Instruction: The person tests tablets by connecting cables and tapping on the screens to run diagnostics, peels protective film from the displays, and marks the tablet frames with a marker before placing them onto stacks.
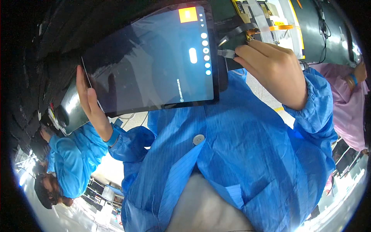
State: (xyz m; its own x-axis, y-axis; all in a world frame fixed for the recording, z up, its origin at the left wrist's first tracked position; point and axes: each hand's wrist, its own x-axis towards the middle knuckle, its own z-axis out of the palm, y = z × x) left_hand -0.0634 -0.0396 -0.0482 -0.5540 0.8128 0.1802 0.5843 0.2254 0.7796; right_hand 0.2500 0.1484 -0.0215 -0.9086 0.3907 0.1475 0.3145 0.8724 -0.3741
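Note:
A large black tablet (154, 65) with a lit screen is tilted in front of me. White round icons run down its right side, and an orange square is in the upper corner. My left hand (92, 110) holds the tablet by its left edge, fingers stretched along the side and thumb near the rim. At the opposite edge, my right hand (272, 65) pinches a cable plug (226, 53) with a clear grey housing. The plug's tip points at the tablet's edge; whether it is seated I cannot tell. The right fingertips are partly hidden behind the hand.
Beyond my right hand lies a yellow-edged tray (302, 42) with flat parts and an orange strip (281, 28). A black cable (324, 27) hangs coiled on the green work surface (309, 15). Co-workers in light blue (77, 162) and pink (346, 112) are at either side.

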